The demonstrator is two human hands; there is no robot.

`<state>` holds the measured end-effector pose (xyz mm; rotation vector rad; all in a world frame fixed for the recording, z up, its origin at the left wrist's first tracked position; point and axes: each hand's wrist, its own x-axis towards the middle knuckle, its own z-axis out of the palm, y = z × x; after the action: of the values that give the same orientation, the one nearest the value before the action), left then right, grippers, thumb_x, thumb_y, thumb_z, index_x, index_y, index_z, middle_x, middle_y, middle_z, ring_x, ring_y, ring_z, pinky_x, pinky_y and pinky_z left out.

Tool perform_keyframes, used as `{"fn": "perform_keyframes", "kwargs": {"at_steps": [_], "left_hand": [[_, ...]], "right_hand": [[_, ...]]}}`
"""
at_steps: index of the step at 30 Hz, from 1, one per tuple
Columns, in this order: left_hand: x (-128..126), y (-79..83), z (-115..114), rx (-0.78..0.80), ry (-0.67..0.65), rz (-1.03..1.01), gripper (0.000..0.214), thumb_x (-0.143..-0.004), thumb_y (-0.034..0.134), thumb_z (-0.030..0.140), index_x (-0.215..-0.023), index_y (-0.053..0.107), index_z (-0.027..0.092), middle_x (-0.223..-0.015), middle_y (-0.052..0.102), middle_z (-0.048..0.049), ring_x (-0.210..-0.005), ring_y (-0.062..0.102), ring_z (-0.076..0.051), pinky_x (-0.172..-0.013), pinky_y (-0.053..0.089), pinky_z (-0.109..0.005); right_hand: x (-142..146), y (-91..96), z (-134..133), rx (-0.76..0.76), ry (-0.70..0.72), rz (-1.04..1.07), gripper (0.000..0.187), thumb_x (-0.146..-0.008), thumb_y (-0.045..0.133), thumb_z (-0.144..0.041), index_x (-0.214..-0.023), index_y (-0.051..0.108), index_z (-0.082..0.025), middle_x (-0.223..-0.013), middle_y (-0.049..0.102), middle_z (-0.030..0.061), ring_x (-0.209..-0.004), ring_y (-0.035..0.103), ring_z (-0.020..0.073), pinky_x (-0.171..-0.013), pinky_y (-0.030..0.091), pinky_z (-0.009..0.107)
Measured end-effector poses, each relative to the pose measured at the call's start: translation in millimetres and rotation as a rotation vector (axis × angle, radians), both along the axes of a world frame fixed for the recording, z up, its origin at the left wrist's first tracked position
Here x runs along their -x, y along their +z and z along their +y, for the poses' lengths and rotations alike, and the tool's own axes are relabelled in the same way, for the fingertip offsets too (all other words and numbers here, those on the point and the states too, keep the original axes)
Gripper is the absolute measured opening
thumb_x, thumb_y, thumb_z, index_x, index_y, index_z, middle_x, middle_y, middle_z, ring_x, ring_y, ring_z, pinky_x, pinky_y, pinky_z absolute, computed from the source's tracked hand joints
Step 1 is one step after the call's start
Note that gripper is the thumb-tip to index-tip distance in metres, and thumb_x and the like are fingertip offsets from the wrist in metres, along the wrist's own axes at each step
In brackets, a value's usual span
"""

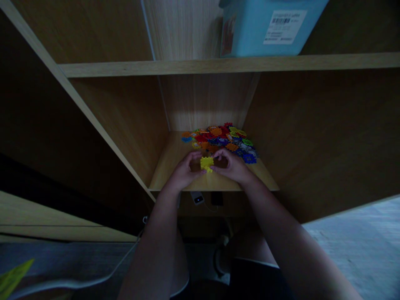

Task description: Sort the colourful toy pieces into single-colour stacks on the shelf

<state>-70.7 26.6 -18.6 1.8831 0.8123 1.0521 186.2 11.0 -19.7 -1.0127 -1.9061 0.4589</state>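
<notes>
Between my two hands, just above the front part of a wooden shelf (168, 177), is a yellow toothed building piece (206, 162). My left hand (187, 168) pinches its left side, thumb low and fingers at the top. From the other side my right hand (230, 166) grips it too, with the thumb near the lower edge and the fingers curled above. Whether it is one piece or a few joined, I cannot tell. Behind the hands lies a heap of similar gear-edged pieces (215, 135) in red, orange, blue, yellow and green.
A light blue bin (256, 33) with a white label stands on the upper shelf (187, 68). Side panels (312, 137) enclose the compartment. Below the shelf sit a small pale device (197, 198) and a dark flat object (216, 198). A white cable (109, 275) runs at lower left.
</notes>
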Motion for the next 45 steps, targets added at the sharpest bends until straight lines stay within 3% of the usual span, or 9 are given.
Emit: {"fn": "perform_keyframes", "kwargs": {"at_steps": [12, 29, 45], "left_hand": [[-0.5, -7.1, 3.1, -0.039, 0.013, -0.005, 0.062, -0.086, 0.087, 0.03, -0.142, 0.059, 0.025, -0.143, 0.07, -0.013, -0.136, 0.066, -0.028, -0.121, 0.047, -0.053], [-0.5, -1.6, -0.6, -0.069, 0.044, 0.043, 0.059, -0.088, 0.085, 0.03, -0.141, 0.06, 0.025, -0.144, 0.07, -0.0121, -0.135, 0.067, -0.028, -0.12, 0.047, -0.052], [-2.4, -0.9, -0.6, -0.054, 0.039, 0.041, 0.06, -0.087, 0.085, 0.028, -0.141, 0.059, 0.026, -0.145, 0.07, -0.0109, -0.136, 0.066, -0.027, -0.121, 0.048, -0.052]], "right_hand": [[-0.9, 0.0, -0.9, -0.003, 0.031, -0.036, 0.032, -0.091, 0.08, -0.039, -0.115, 0.061, -0.03, -0.108, 0.07, 0.0032, -0.098, 0.063, 0.0234, -0.087, 0.054, 0.039], [0.8, 5.0, -3.9, 0.017, 0.071, -0.063, 0.044, -0.088, 0.083, -0.041, -0.123, 0.059, -0.03, -0.116, 0.066, 0.0049, -0.105, 0.063, 0.0251, -0.094, 0.055, 0.042], [1.3, 4.3, -2.8, 0.035, 0.064, -0.068, 0.043, -0.087, 0.081, -0.039, -0.123, 0.058, -0.03, -0.117, 0.066, 0.0056, -0.105, 0.063, 0.0253, -0.094, 0.055, 0.043]]}}
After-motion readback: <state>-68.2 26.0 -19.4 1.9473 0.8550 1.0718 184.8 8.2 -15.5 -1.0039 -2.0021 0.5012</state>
